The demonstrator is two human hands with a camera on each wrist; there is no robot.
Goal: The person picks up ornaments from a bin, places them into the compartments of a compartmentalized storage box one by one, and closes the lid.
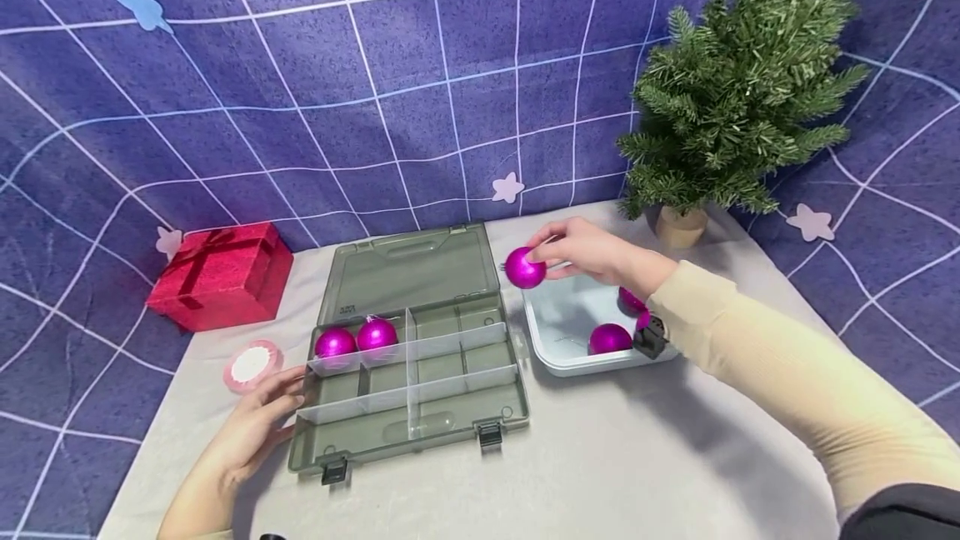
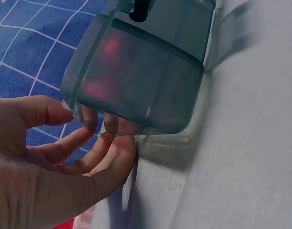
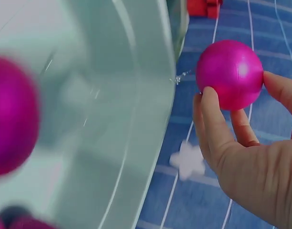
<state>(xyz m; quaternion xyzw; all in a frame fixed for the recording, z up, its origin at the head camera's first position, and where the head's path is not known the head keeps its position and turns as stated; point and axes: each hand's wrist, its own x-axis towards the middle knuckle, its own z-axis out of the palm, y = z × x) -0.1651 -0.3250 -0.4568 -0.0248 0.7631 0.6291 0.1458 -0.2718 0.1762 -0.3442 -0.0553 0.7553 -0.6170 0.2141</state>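
Observation:
A purple-pink bauble [image 1: 525,267] is pinched between the thumb and fingers of my right hand [image 1: 581,250], raised above the left rim of a white tub [image 1: 551,354]. The right wrist view shows the bauble [image 3: 229,75] at the fingertips, with a clear loop on it. My left hand [image 1: 258,422] rests its fingertips against the left side of a greenish see-through divided case [image 1: 420,432], whose lid lies back. In the left wrist view its fingers [image 2: 107,157] are loosely bent at the case wall [image 2: 150,105]. Two baubles [image 1: 377,333] sit side by side in the case's back left compartment.
More baubles [image 1: 610,339] lie in the tub, partly hidden by the right forearm. A red gift box [image 1: 225,273] and a pink ribbon roll [image 1: 253,365] are at the left. A small potted fir tree [image 1: 735,98] stands at the back right, before a blue gridded cloth.

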